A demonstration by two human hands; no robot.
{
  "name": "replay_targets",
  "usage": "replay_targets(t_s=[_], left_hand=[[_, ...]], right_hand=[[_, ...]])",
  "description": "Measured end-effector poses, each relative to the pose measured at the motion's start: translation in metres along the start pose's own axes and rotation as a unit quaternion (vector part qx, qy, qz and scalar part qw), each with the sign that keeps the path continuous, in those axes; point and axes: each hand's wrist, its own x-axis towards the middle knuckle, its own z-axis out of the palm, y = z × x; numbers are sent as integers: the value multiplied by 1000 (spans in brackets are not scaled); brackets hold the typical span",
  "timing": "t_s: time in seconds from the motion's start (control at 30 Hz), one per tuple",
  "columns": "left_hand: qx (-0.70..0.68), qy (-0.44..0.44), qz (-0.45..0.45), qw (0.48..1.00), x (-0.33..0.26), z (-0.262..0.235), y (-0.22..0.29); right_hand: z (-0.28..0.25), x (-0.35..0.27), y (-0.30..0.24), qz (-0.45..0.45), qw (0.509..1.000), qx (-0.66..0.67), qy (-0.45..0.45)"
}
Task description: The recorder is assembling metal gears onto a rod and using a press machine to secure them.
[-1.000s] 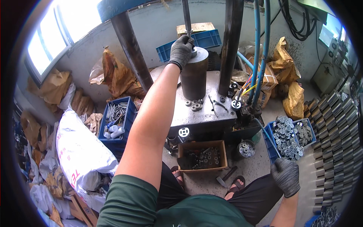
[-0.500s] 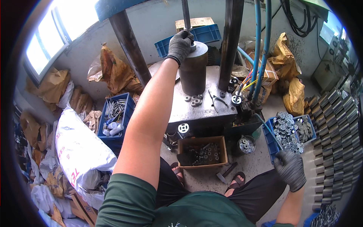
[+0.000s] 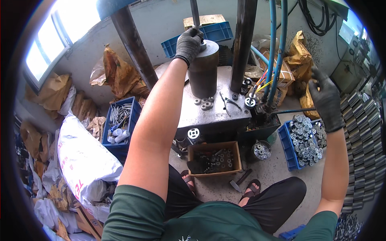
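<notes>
My left hand, in a dark grey knit glove, is closed around the lower end of an upright metal rod. It is above a thick steel cylinder, and a small metal ring shows beside the fingers on the cylinder's top. What the palm covers is hidden. My right hand, gloved too, is raised at the right with fingers pointing up and apart. The end of a thin lever bar meets it near the thumb's base. Several small ring-shaped parts and pliers lie on the steel bed.
Dark press columns flank the cylinder. A blue crate of round metal parts stands at right, near stacked metal tubes. A cardboard box and hammer lie by my feet. A blue bin holds metal rods at left.
My right hand has risen from low at the right, and the lever bar has swung up from a downward slant to nearly level. My left hand stays at the rod.
</notes>
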Motion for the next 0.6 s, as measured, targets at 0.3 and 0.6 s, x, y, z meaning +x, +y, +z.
replay_targets(t_s=[0.3, 0.6], left_hand=[[31, 22, 2, 999, -1, -6, 2], [38, 15, -14, 999, -13, -13, 19]], right_hand=[[-36, -170, -38, -23, 945, -23, -327], [-39, -172, -44, 14, 918, -36, -394]])
